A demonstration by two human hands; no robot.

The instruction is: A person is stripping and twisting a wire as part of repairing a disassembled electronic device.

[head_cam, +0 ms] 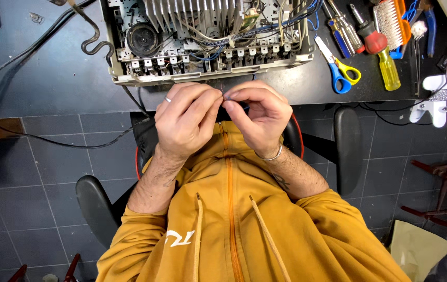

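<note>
Sitting at the dark desk's (51, 78) near edge, an opened beige plastic device casing (207, 42) held circuit parts and wires. Just before it, left hand (184, 122) and right hand (260, 117) pinched a thin blue wire (227, 96) between fingertips.

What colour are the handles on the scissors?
The scissors have blue handles with yellow inside the loops, seen in the head view, right of the hands on the dark table.
</note>
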